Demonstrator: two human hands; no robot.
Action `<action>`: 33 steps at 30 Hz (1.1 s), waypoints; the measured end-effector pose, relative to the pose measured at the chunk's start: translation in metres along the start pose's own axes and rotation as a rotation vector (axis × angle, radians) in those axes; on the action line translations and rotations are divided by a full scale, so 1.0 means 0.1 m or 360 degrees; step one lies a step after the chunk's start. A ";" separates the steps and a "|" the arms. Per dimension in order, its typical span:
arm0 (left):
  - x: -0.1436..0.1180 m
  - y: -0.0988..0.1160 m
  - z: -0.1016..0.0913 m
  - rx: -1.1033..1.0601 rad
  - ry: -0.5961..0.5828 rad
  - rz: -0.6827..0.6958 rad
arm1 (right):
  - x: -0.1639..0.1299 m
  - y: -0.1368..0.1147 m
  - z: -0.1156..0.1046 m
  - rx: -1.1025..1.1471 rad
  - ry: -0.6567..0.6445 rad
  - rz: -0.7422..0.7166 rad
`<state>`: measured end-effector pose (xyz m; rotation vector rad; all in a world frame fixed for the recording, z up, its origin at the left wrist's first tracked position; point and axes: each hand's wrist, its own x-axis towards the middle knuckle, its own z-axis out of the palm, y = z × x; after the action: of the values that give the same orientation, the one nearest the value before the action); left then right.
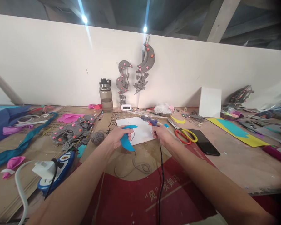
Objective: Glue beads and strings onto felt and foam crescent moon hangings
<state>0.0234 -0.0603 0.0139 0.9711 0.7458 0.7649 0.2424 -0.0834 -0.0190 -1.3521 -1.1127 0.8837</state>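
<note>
My left hand [118, 136] grips a blue crescent moon cutout [126, 142], its fingers closed on the inner curve. A grey yarn [140, 168] hangs from the crescent's lower tip and loops over the cardboard. In my right hand [161, 132] is a glue gun [150, 121], its nozzle pointing left above a white sheet [142, 134]. The gun's black cord [161, 175] runs down toward the front edge. The gun tip and the crescent are apart. My right palm covers most of the gun's handle.
Right of my right hand lie scissors [184, 135] and a black phone [204, 142]. A grey yarn ball [97, 137], decorated grey crescents [72, 131] and a blue power strip [56, 172] lie left. A water bottle [106, 95] stands behind. Grey moon hangings [146, 62] hang on the wall.
</note>
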 end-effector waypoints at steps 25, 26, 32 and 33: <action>0.14 -0.27 -0.04 0.0103 0.0488 0.0399 | -0.39 -0.12 0.09 0.0372 -0.0261 -0.0208; 0.14 -0.27 -0.04 0.0094 0.0497 0.0404 | -0.40 -0.13 0.09 0.0351 -0.0267 -0.0212; 0.11 -0.26 -0.01 0.0014 0.0565 0.0416 | -0.51 -0.16 0.11 -0.0019 -0.0345 -0.0306; 0.11 -0.25 -0.01 0.0013 0.0570 0.0428 | -0.52 -0.15 0.11 -0.0062 -0.0356 -0.0311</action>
<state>0.0343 -0.0601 -0.0115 0.9644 0.9377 1.1917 0.2155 -0.1309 -0.0107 -1.1724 -1.4155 0.8875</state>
